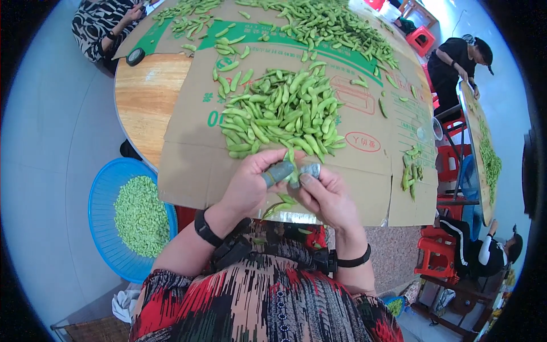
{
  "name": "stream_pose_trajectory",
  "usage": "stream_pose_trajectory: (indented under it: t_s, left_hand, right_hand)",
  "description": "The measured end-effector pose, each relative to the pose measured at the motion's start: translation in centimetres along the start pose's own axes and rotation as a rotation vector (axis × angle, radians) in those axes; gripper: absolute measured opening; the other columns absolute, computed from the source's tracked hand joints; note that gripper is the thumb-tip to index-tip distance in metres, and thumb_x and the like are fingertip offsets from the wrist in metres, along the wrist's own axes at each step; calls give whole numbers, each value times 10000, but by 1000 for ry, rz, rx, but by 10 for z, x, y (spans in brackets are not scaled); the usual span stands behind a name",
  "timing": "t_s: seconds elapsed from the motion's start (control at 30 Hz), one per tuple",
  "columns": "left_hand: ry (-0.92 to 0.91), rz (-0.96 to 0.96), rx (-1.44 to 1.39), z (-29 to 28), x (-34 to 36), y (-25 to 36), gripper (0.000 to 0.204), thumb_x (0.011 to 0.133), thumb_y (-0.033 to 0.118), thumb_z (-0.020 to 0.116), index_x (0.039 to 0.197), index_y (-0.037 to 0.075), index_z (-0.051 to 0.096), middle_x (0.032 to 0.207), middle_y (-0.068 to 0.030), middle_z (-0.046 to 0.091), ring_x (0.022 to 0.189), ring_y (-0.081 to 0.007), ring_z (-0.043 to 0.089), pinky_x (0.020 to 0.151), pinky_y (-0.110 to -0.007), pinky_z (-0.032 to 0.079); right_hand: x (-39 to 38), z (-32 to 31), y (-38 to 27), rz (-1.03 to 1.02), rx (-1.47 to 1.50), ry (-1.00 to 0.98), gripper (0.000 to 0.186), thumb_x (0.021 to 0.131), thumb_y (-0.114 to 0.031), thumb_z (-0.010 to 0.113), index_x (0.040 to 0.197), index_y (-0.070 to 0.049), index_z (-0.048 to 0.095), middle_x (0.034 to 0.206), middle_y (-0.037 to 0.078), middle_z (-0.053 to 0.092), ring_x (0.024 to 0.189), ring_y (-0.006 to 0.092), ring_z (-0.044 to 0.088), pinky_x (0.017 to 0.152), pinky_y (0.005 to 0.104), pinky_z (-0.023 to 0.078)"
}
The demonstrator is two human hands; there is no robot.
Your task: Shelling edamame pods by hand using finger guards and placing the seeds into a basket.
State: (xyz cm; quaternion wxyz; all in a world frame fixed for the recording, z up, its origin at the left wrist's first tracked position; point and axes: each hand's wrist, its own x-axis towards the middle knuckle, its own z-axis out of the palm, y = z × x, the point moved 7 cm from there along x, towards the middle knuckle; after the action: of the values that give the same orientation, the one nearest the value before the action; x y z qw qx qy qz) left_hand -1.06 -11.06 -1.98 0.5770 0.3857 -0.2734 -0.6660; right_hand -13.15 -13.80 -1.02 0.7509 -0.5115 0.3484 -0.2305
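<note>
My left hand (246, 181) and my right hand (335, 200) meet at the near edge of a cardboard sheet (188, 171). Closed fingers of both hands pinch one green edamame pod (290, 162) between them. Greyish covers wrap some of the fingertips, one on the left hand (278, 173) and others on the right. Just beyond the hands lies a heaped pile of edamame pods (285, 111). A few loose pods (277, 208) rest below my hands near the table edge, partly hidden by them.
A blue basket (96, 214) of shelled beans (139, 214) stands low at the left. More pods (336, 28) spread across the far cardboard. A small cluster of pods (411, 171) lies at the right. Other people (456, 62) work at the tables, with red stools (436, 256) near the right one.
</note>
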Motion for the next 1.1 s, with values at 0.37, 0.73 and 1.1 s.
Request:
stream_pose_trajectory:
  t_s: [0.37, 0.73, 1.1]
  left_hand:
    - [-26, 487, 874, 29, -20, 39, 576, 760, 62, 650, 1297, 55, 440, 691, -74, 597, 613, -171, 585, 623, -276, 464]
    - [-205, 747, 985, 34, -24, 43, 403, 640, -44, 622, 1031, 53, 612, 791, -103, 596, 711, -272, 596, 606, -334, 482]
    - [-306, 250, 401, 18, -9, 24, 182, 824, 83, 603, 954, 51, 480, 775, 8, 533, 625, -80, 484, 555, -211, 389]
  right_hand:
    - [-4, -5, -10, -65, -7, 168, 96, 895, -124, 560, 938, -45, 589, 603, -57, 479, 472, 10, 375, 420, 154, 282]
    - [-1, 18, 22, 286, 971, -98, 108, 915, -171, 525, 861, -78, 509, 532, -26, 430, 345, 54, 337, 318, 165, 259]
    - [-7, 14, -6, -84, 410, 245, 88, 930, -151, 499, 876, -82, 497, 533, -42, 418, 401, 41, 329, 373, 186, 259]
